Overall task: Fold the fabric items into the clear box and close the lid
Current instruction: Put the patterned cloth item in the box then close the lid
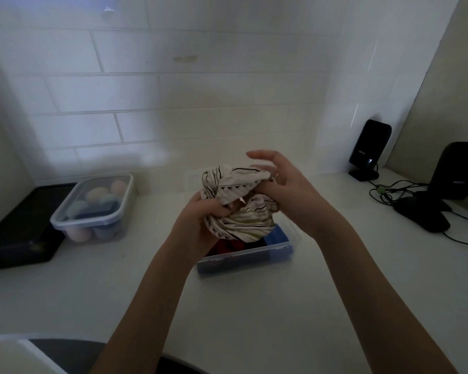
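1. Cream-white fabric with thin dark and olive stripes: bunched into a loose, crumpled wad, not folded flat. Stripes run in several directions across the creases; a small pale tag or corner pokes out near the middle.
2. The wad is held up in the air, just above the open clear plastic box, its lower edge hanging close to the box's contents; whether it touches them I cannot tell.
3. Left hand: under and to the left of the wad, fingers curled into the cloth, gripping a fold from below.
4. Right hand: at the upper right of the wad. Thumb and lower fingers are pressed into the cloth; the upper fingers are spread and lifted free above it, somewhat blurred.
5. The clear box sits on the white worktop, near the middle, no lid on it. Inside: a red fabric piece, something dark beside it, and blue fabric against the right end wall.
6. Left of it, well apart: a second clear lidded container holding pastel egg-like shapes, next to a black tray.
7. Far right on the worktop: two black speakers with trailing cables.
8. White tiled wall behind. Light is dim.
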`<action>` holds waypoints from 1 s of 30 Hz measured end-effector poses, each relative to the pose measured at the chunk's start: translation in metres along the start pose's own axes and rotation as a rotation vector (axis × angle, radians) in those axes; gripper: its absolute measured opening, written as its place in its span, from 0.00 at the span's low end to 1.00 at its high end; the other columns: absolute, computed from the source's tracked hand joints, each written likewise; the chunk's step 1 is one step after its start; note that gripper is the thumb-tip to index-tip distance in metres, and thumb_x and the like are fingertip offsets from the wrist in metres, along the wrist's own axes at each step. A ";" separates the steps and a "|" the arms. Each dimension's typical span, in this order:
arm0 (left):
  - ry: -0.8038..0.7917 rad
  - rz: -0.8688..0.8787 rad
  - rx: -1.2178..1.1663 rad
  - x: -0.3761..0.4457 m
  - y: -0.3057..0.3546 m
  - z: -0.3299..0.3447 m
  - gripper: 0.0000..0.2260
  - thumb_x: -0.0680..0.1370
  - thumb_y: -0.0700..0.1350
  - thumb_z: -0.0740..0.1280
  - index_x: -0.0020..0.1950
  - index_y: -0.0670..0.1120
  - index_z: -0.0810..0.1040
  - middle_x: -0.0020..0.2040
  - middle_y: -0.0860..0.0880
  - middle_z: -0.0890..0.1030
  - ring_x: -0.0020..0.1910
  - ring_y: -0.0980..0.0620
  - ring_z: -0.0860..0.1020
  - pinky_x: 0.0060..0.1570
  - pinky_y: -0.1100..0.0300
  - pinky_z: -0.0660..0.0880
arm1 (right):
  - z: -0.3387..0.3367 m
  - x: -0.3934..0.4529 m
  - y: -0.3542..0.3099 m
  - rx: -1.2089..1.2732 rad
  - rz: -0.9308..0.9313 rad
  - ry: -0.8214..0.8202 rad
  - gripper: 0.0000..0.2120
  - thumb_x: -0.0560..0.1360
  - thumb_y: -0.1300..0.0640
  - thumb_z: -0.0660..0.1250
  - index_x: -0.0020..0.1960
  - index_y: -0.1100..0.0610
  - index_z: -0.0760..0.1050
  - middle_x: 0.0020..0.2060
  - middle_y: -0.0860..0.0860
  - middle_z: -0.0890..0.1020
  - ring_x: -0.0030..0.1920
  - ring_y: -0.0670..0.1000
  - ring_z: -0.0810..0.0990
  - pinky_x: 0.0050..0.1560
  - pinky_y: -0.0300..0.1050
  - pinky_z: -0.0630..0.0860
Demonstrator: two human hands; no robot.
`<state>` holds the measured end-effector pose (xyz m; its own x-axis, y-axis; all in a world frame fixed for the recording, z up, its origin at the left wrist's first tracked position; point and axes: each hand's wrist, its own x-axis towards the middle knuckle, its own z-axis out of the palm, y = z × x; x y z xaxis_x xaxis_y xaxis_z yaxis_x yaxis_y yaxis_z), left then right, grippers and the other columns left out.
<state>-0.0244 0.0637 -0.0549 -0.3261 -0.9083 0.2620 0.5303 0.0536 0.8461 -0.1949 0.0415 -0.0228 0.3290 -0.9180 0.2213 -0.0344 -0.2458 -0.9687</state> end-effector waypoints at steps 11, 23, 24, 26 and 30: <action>0.372 -0.035 0.193 0.009 -0.004 -0.005 0.13 0.74 0.35 0.64 0.58 0.43 0.72 0.47 0.43 0.82 0.40 0.50 0.83 0.37 0.57 0.81 | -0.018 0.001 0.008 0.088 0.108 0.046 0.17 0.73 0.68 0.67 0.59 0.55 0.76 0.46 0.59 0.85 0.44 0.59 0.84 0.44 0.50 0.82; 0.281 0.130 1.318 0.006 -0.029 -0.005 0.08 0.69 0.39 0.72 0.38 0.52 0.78 0.45 0.51 0.77 0.46 0.54 0.74 0.45 0.64 0.70 | -0.038 0.007 0.044 -0.705 0.192 0.013 0.10 0.68 0.64 0.71 0.31 0.54 0.75 0.29 0.53 0.80 0.29 0.46 0.74 0.32 0.39 0.71; 0.250 0.110 1.364 0.007 -0.031 -0.004 0.08 0.69 0.38 0.72 0.38 0.52 0.79 0.43 0.51 0.77 0.44 0.54 0.74 0.45 0.64 0.70 | -0.037 0.009 0.046 -0.806 0.192 0.001 0.11 0.68 0.62 0.71 0.30 0.52 0.75 0.30 0.51 0.80 0.31 0.47 0.74 0.36 0.40 0.70; 0.176 0.062 1.472 0.008 -0.033 -0.002 0.05 0.69 0.40 0.71 0.41 0.50 0.82 0.42 0.51 0.78 0.43 0.53 0.73 0.45 0.62 0.70 | -0.035 0.011 0.048 -1.076 0.220 0.013 0.07 0.70 0.57 0.70 0.34 0.50 0.76 0.37 0.49 0.80 0.40 0.49 0.75 0.45 0.44 0.67; 0.086 0.069 1.670 0.010 -0.037 -0.001 0.08 0.73 0.45 0.67 0.50 0.50 0.83 0.41 0.50 0.77 0.51 0.52 0.70 0.43 0.61 0.65 | -0.030 0.013 0.053 -1.171 0.210 -0.012 0.08 0.70 0.62 0.66 0.45 0.56 0.83 0.37 0.53 0.78 0.40 0.52 0.75 0.41 0.40 0.67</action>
<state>-0.0465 0.0527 -0.0836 -0.2682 -0.9011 0.3406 -0.8365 0.3932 0.3816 -0.2209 0.0070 -0.0681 0.2222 -0.9730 0.0632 -0.9279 -0.2309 -0.2927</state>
